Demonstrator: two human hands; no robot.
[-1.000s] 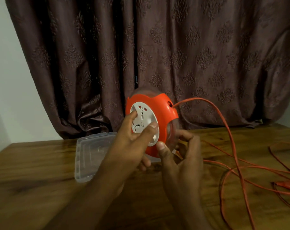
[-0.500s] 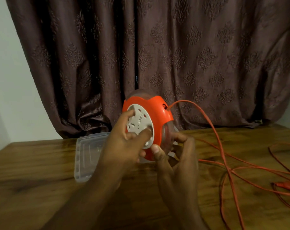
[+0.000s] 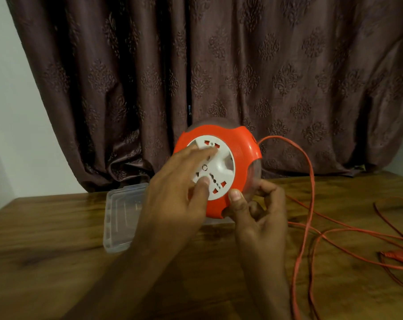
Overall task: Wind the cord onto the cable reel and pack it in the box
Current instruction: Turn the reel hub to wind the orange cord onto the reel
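Note:
An orange cable reel (image 3: 244,146) with a white socket face (image 3: 221,165) is held upright above the wooden table (image 3: 45,239). My left hand (image 3: 175,192) lies on the white face, fingers and thumb pressing it. My right hand (image 3: 260,213) grips the reel's lower right edge, thumb on the orange rim. The orange cord (image 3: 309,172) leaves the reel's right side, arcs down and lies in loose loops on the table. Its plug (image 3: 401,255) rests at the right edge. A clear plastic box (image 3: 117,215) lies behind my left hand, partly hidden.
A brown patterned curtain (image 3: 219,65) hangs right behind the table. A pale wall (image 3: 8,112) stands at the left. Cord loops cover the table's right side.
The white socket face has turned under my left hand, whose fingers have shifted across it. The cord's arc has moved slightly. My right hand keeps its grip.

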